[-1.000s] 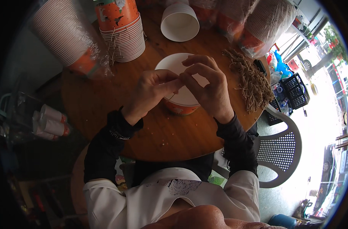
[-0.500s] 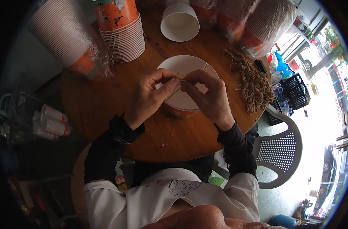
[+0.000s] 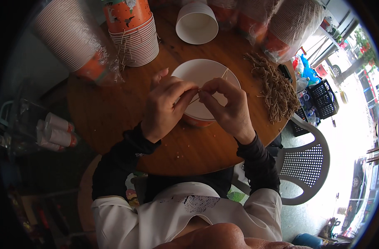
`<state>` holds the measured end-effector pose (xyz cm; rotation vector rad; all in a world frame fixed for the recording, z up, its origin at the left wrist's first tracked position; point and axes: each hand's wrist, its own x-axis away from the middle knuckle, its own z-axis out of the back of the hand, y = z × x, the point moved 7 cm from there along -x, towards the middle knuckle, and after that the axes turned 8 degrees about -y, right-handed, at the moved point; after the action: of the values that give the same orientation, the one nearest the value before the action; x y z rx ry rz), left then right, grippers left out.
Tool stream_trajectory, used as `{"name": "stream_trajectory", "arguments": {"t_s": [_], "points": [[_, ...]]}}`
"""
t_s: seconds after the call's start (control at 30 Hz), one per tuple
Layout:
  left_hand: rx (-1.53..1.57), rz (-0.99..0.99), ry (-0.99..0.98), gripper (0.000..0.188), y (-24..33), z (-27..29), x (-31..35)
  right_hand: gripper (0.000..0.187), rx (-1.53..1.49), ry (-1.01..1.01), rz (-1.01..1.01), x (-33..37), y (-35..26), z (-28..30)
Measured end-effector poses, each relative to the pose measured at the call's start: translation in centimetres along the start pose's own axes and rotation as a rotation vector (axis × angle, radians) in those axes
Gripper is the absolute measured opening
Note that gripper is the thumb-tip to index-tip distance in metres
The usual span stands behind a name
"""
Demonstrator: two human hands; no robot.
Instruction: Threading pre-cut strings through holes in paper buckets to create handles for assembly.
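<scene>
Above a white paper bucket [image 3: 197, 68] with an orange outside, my two hands meet fingertip to fingertip. My left hand [image 3: 166, 103] pinches a thin tan cord [image 3: 194, 101] between thumb and forefinger. From the other side my right hand [image 3: 229, 106] pinches the same cord, its thumb and forefinger touching the left fingertips. A thin loop of cord [image 3: 226, 74] stands at the bucket's far right rim. The exact spot where the fingers grip is partly hidden. Right of the bucket lies a bundle of tan cords [image 3: 276, 89].
A stack of orange-and-white buckets [image 3: 135, 45] with cords stands at the back left, beside a plastic-wrapped stack [image 3: 65, 37]. One white bucket [image 3: 197, 25] lies tipped at the back. More wrapped stacks [image 3: 291, 29] stand back right. A grey chair [image 3: 305, 162] is right of the round wooden table [image 3: 172, 159].
My left hand has turned, with its fingers now over the top and one finger raised. My right hand has shifted slightly and keeps its pinch. The bucket has barely moved.
</scene>
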<state>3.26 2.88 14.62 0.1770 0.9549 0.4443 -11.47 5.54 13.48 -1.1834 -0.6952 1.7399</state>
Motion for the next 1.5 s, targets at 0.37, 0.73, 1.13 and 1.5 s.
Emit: {"name": "stream_trajectory", "arguments": {"t_s": [0.37,0.73,1.13,1.5], "points": [[0.854,0.471,-0.192,0.011,-2.6,-1.2,0.2,0.014,0.06,0.063,0.078,0.0,-0.3,-0.2],[1.179,0.638,-0.28,0.023,-3.2,-2.1,1.1,0.017,0.271,0.103,0.267,0.1,-2.8,-0.2],[0.771,0.481,-0.268,0.014,-2.6,-1.6,1.2,0.006,0.121,0.136,0.163,-0.1,-1.2,0.5],[0.167,0.055,-0.206,0.007,0.5,0.7,0.5,0.004,0.338,0.172,0.121,0.0,-0.9,0.7]]}}
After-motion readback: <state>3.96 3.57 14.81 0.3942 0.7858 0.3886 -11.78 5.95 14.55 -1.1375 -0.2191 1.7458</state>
